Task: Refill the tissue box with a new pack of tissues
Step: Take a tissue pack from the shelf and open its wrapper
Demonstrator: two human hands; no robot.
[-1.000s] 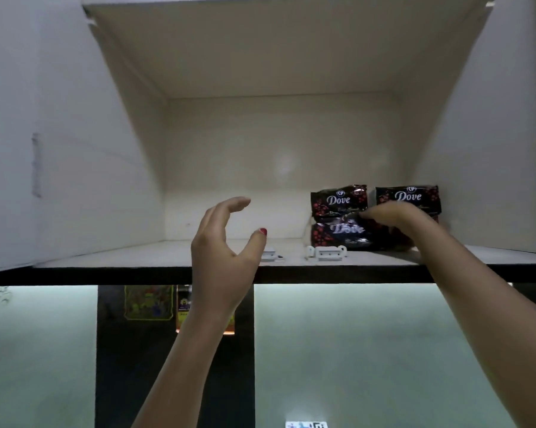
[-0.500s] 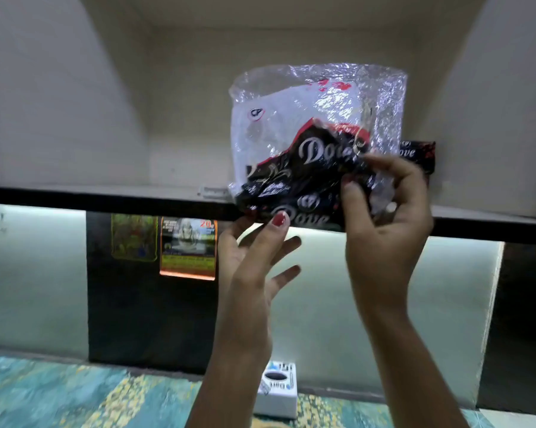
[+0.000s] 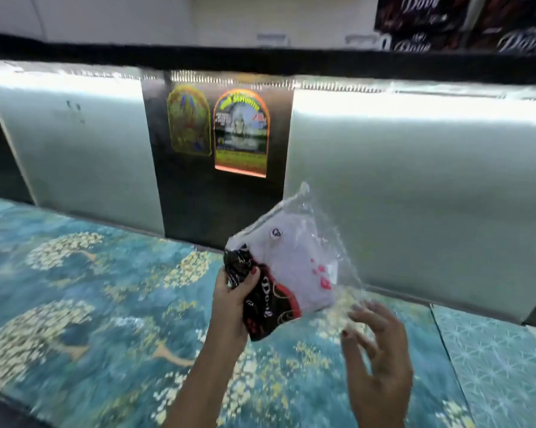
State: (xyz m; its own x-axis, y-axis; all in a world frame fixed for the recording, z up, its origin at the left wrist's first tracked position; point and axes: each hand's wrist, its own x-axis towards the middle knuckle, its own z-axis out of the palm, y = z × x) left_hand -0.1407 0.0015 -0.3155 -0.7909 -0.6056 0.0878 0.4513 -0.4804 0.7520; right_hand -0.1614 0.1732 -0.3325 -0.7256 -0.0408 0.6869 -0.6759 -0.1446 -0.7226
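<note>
A tissue pack in clear plastic with a black and red "Dove" end hangs low in the middle, above the counter. My left hand grips its black end, thumb on the front. My right hand is just right of and below the pack, fingers spread, touching nothing that I can make out; the image is blurred there. The tissue box is out of view.
More black Dove packs sit on the upper shelf at top right. Below lies a counter with a blue floral cover. Two coloured stickers hang on the dark wall panel.
The pack came off the shelf and down to counter height. It passed from my right hand to my left, and my right hand let go. The view has tilted down.
</note>
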